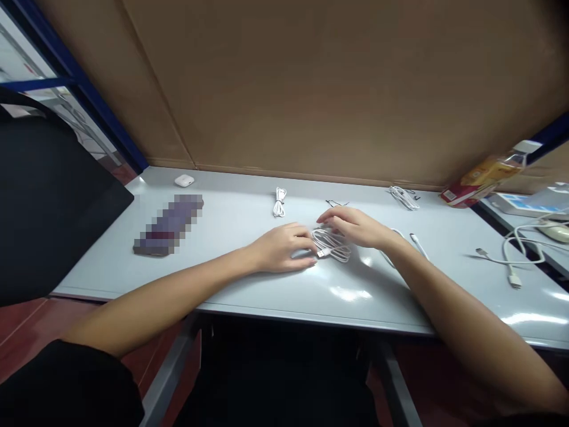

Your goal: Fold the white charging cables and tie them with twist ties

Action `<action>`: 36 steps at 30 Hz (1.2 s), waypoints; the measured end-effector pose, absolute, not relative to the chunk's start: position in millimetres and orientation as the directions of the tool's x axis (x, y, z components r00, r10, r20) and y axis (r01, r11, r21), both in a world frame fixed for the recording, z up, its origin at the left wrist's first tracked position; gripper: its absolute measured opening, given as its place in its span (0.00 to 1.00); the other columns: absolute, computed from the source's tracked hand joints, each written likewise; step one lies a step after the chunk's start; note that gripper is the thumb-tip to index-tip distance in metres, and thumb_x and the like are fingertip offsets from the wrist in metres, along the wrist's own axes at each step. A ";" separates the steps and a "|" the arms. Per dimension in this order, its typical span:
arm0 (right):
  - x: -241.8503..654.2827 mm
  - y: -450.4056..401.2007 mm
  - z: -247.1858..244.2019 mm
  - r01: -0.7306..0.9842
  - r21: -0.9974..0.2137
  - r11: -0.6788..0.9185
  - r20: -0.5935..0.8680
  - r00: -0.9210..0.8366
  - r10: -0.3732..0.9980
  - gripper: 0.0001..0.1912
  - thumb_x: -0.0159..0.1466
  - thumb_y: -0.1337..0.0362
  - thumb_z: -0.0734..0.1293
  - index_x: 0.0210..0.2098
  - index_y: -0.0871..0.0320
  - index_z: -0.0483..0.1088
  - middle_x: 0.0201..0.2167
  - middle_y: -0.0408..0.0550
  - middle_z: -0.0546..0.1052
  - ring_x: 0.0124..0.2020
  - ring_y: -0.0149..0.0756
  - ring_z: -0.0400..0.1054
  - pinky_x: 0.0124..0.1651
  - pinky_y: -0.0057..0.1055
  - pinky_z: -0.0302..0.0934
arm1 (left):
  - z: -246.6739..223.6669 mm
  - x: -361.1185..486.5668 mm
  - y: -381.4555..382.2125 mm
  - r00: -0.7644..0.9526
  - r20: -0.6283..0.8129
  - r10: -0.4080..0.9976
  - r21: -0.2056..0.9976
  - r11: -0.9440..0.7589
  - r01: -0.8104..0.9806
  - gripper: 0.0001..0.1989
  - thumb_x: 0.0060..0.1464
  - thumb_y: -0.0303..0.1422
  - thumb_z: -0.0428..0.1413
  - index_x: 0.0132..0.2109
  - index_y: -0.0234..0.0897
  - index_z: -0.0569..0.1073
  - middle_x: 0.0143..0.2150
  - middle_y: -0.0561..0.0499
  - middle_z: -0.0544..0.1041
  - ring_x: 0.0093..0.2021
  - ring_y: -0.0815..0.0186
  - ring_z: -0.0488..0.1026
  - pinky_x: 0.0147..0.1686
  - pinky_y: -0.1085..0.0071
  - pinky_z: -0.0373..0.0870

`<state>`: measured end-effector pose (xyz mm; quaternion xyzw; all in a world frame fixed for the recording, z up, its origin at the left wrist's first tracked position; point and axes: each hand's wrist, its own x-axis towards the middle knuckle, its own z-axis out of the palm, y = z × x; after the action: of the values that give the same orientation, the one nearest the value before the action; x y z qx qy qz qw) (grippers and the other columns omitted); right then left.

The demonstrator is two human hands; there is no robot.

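A white USB cable (332, 246) lies in a loose coil on the desk, its USB plug pointing left. My left hand (287, 248) rests at the coil's left side, fingers apart, their tips at or close to the plug. Over the coil's upper right edge arches my right hand (351, 225), fingers loosely bent and apart; whether it touches the cable I cannot tell. Just beyond its fingertips are thin black twist ties (336, 203). Farther back stands out a bundled white cable (279, 203), tied in the middle.
Another coiled white cable (404, 198) lies at the back right. Loose white cables (507, 261) spread on the right, near a drink bottle (484, 175). A pixelated dark object (169, 226) and a white earbud case (184, 180) are left. A brown partition (311, 89) bounds the desk (249, 302).
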<state>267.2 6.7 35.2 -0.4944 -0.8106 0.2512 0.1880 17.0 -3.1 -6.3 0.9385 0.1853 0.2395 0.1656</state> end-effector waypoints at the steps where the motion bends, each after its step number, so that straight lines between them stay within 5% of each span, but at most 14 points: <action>1: 273.1 8.7 36.5 0.723 -0.580 0.376 0.018 -0.450 0.893 0.16 0.68 0.63 0.62 0.47 0.54 0.81 0.46 0.50 0.83 0.41 0.42 0.77 0.42 0.37 0.70 | -6.1 17.3 -3.5 0.816 0.384 0.432 0.406 -0.873 0.271 0.11 0.64 0.38 0.59 0.48 0.39 0.81 0.45 0.45 0.80 0.46 0.59 0.75 0.48 0.64 0.70; 9: 278.5 10.0 35.9 0.653 -0.539 0.533 -0.018 -0.641 0.767 0.21 0.62 0.57 0.71 0.54 0.49 0.81 0.37 0.47 0.79 0.31 0.35 0.70 0.32 0.32 0.65 | -7.7 26.3 -7.3 0.818 0.378 0.435 0.426 -0.866 0.264 0.13 0.65 0.40 0.60 0.49 0.38 0.82 0.43 0.45 0.77 0.44 0.59 0.74 0.45 0.64 0.69; 15: 273.3 7.6 31.9 0.607 -0.614 0.504 -0.043 -0.663 0.747 0.14 0.62 0.56 0.72 0.45 0.53 0.82 0.37 0.47 0.76 0.30 0.33 0.66 0.33 0.31 0.62 | -7.2 20.5 -3.3 0.829 0.341 0.444 0.547 -0.810 0.210 0.10 0.67 0.36 0.58 0.49 0.39 0.82 0.45 0.45 0.78 0.47 0.60 0.74 0.49 0.65 0.70; 19: 279.5 8.0 39.1 0.577 -0.726 0.375 -0.145 -0.660 0.737 0.13 0.62 0.53 0.73 0.39 0.57 0.77 0.35 0.47 0.77 0.32 0.34 0.67 0.34 0.31 0.62 | 4.8 10.5 2.8 0.801 0.269 0.534 0.742 -0.645 0.181 0.10 0.65 0.35 0.61 0.49 0.37 0.82 0.46 0.45 0.80 0.44 0.63 0.76 0.44 0.68 0.71; 22: 279.5 5.6 44.7 0.428 -0.875 0.228 -0.144 -0.679 0.720 0.13 0.62 0.53 0.74 0.37 0.57 0.75 0.35 0.47 0.80 0.35 0.36 0.72 0.40 0.35 0.67 | 12.5 1.4 9.4 0.778 0.161 0.607 0.851 -0.485 0.202 0.12 0.61 0.37 0.64 0.48 0.37 0.83 0.42 0.46 0.81 0.39 0.65 0.76 0.37 0.70 0.71; 25: 274.4 2.2 45.0 0.256 -0.965 0.062 -0.117 -0.629 0.769 0.14 0.60 0.55 0.76 0.36 0.56 0.72 0.36 0.49 0.82 0.39 0.40 0.77 0.46 0.42 0.70 | 14.6 -6.1 15.7 0.749 0.101 0.655 0.944 -0.302 0.136 0.14 0.58 0.37 0.66 0.50 0.37 0.83 0.45 0.44 0.81 0.41 0.64 0.78 0.40 0.69 0.73; 31: 264.7 -1.3 43.3 0.277 -0.961 -0.001 -0.153 -0.529 0.835 0.16 0.61 0.51 0.76 0.36 0.56 0.72 0.28 0.43 0.78 0.27 0.32 0.71 0.33 0.33 0.66 | 12.4 -11.1 22.5 0.650 0.013 0.760 0.974 0.138 -0.181 0.26 0.51 0.31 0.71 0.57 0.40 0.78 0.43 0.49 0.77 0.43 0.62 0.82 0.51 0.58 0.78; 36: 265.6 -1.0 47.9 0.370 -0.929 -0.010 -0.211 -0.506 0.836 0.19 0.60 0.50 0.76 0.42 0.58 0.78 0.28 0.42 0.76 0.26 0.31 0.68 0.31 0.33 0.63 | 6.8 -10.1 26.6 0.561 -0.064 0.825 0.987 0.134 -0.085 0.25 0.52 0.31 0.71 0.57 0.38 0.79 0.47 0.46 0.80 0.40 0.66 0.80 0.48 0.62 0.78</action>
<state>265.6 -1.0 47.9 -0.4496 -0.6708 0.5505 0.2117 -10.1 26.6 6.8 0.5659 0.3269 0.3355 0.6785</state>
